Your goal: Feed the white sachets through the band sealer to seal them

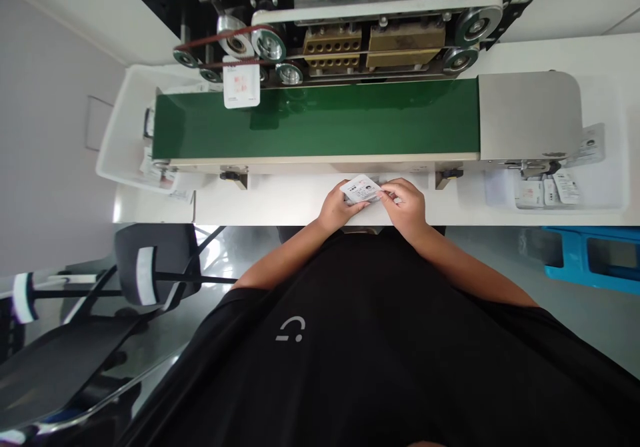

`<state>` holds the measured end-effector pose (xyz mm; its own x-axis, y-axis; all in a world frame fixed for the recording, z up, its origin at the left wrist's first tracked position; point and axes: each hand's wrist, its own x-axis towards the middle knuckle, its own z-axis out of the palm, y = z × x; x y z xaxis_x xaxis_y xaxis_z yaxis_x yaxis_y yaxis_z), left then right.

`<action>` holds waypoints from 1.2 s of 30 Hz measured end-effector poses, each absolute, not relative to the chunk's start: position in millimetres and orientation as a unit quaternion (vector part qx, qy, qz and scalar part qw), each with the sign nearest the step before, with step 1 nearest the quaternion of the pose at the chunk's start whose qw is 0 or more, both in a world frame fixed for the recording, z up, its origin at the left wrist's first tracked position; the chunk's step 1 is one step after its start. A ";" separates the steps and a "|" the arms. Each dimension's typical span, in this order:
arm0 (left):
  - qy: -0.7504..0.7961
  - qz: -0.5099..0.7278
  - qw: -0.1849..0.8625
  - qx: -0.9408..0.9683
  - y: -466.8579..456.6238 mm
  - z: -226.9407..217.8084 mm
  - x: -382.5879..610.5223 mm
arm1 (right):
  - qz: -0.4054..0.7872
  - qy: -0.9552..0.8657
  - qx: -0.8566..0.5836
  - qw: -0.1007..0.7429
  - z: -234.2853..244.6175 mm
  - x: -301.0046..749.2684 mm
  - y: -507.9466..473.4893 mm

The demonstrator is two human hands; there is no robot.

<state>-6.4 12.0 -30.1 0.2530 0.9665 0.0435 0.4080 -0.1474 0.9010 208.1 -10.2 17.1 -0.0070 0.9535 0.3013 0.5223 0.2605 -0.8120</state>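
Between my two hands, at the table's front edge, is a small white printed pouch (361, 189) with rounded corners and dark print. My left hand (338, 208) grips its left side, thumb along the lower edge. The fingertips of my right hand (406, 206) pinch its right corner. Just beyond my hands runs the green conveyor belt (320, 127) of a band sealing machine (375, 40). Another white pouch (241, 86) with reddish print hangs from the machine's red belt at the left, over the conveyor.
A white bin (113, 134) with several pouches stands at the belt's left end. A clear bin (623, 160) at the right holds several more. Black clamp knobs (453, 174) jut from the machine's front. A dark chair (155, 260) and a blue stool (575, 254) flank me.
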 end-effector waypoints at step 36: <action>0.500 0.345 0.405 0.684 14.2 -28.6 -8.9 | 0.414 -0.340 -0.638 0.554 123.6 367.1 107.9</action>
